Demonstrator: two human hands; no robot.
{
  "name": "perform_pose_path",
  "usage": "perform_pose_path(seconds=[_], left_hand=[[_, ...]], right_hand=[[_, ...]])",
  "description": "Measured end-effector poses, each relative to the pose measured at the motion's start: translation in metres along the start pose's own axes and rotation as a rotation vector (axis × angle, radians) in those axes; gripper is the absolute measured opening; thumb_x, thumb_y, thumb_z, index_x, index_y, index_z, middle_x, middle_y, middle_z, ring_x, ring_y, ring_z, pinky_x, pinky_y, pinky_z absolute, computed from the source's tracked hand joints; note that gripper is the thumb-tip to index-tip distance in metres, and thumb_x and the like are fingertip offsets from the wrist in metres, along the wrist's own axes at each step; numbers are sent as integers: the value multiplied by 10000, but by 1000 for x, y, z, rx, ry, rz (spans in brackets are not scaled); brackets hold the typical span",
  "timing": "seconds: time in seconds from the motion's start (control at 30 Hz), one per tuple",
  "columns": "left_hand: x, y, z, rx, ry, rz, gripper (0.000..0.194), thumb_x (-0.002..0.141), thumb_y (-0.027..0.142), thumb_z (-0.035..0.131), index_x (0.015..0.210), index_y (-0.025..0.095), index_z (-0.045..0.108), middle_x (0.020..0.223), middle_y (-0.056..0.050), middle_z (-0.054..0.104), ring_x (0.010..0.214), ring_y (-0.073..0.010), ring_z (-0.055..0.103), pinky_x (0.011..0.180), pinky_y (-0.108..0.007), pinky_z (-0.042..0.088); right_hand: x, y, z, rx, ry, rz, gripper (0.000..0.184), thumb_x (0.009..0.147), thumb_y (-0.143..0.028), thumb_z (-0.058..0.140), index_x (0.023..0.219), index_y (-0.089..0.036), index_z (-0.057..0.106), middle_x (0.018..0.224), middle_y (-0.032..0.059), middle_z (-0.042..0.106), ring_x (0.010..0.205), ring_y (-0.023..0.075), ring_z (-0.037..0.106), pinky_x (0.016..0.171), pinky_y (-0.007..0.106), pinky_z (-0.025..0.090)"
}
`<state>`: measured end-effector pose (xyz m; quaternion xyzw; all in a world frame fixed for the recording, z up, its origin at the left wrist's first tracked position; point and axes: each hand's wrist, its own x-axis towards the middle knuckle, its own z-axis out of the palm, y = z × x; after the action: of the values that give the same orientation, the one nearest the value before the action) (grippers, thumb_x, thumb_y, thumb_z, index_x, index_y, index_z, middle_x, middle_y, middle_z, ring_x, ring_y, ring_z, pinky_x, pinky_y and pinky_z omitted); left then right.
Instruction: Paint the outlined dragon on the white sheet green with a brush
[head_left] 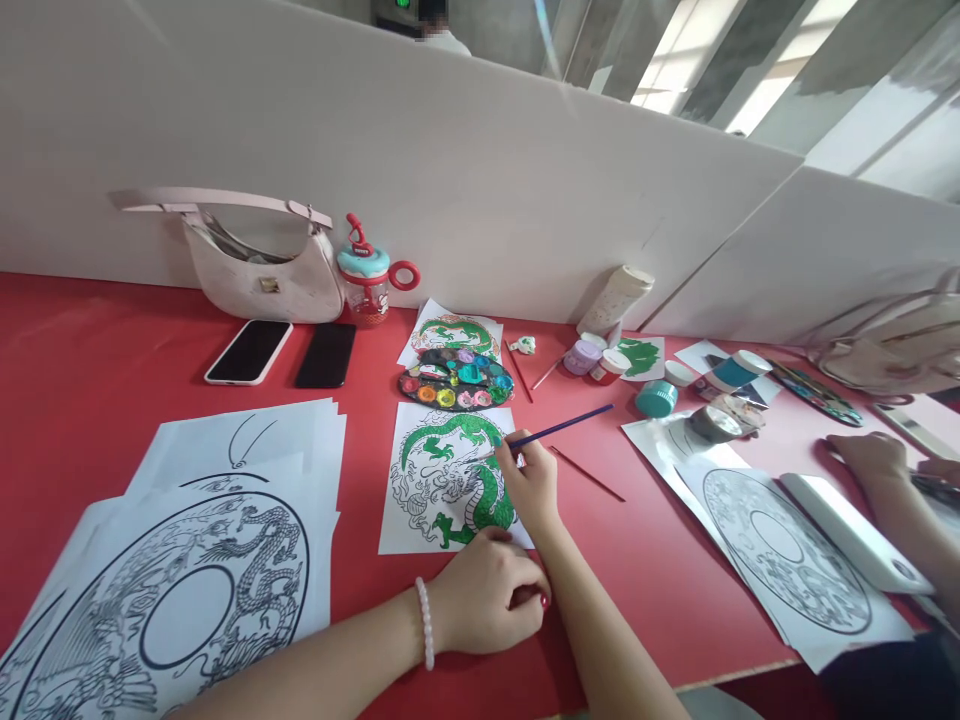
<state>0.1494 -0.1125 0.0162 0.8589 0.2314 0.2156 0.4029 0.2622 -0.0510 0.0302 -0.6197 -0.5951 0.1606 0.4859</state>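
Observation:
My right hand (531,480) is closed round a paintbrush (562,425) with a dark blue handle, its bristle end over the dragon picture (401,535). Green paint fills much of the dragon's body; the head and the swirls round it are black outlines on white. Across the lower edge of that sheet lies my left hand (487,592), fingers curled in with nothing visible in them, a pale bead bracelet on its wrist. Just beyond the sheet sits a paint palette (455,382) of several colours, partly covering another green dragon picture (459,332).
Line-art sheets (319,540) lie at left, below two phones (326,355), a white handbag (262,275) and a cup (366,290). Thin brushes (589,475) and paint jars (656,398) are at right. A co-worker's hand (870,460) is at far right, near a white case (855,535).

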Motion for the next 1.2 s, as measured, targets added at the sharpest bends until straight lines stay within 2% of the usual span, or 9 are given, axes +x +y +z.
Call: perform_pose_path(seconds=[0.13,0.27,0.4,0.53,0.77,1.0,1.2], left_hand=[[1,1,-4,-87,13,-42,146,753,102,510,757,179,634,630,46,609,660,-105,560,892,-263,399],[2,2,-8,-152,29,-86,130,766,113,501,695,175,590,562,70,521,567,-70,480,805,-214,400],[3,2,-10,-193,35,-102,195,779,140,484,587,169,466,514,70,408,514,-62,392,674,-195,374],[4,1,-10,-214,38,-117,282,772,139,478,533,172,332,484,63,314,485,-68,326,568,-224,312],[5,2,-12,-238,31,-153,306,767,130,477,521,176,302,471,61,311,475,-69,322,554,-232,310],[5,3,-14,-255,25,-158,310,767,119,463,513,176,295,465,70,267,455,-61,278,554,-229,312],[4,3,-13,-257,31,-148,328,762,116,473,510,177,270,474,70,243,465,-64,263,541,-231,291]], right_hand=[[0,-1,8,-2,-7,1,190,841,-349,437,787,-183,512,623,-13,547,521,80,464,474,186,372],[-2,0,13,-20,-40,-22,169,837,-346,453,763,-196,476,601,-24,528,480,76,419,463,192,358],[-2,2,15,-46,-100,-61,203,841,-376,474,737,-202,477,570,-27,516,483,86,437,474,201,367],[-3,2,17,-70,-130,-89,245,855,-407,473,719,-203,472,583,-21,532,507,91,475,496,206,383],[-5,3,20,-86,-132,-134,260,858,-393,490,683,-204,454,560,-30,505,489,83,450,490,204,370],[-2,5,17,-112,-80,-113,290,867,-413,480,668,-207,433,560,-25,504,480,84,434,463,205,356],[-3,5,18,-124,-105,-128,315,871,-439,471,663,-204,448,557,-27,497,479,81,430,470,203,361]])
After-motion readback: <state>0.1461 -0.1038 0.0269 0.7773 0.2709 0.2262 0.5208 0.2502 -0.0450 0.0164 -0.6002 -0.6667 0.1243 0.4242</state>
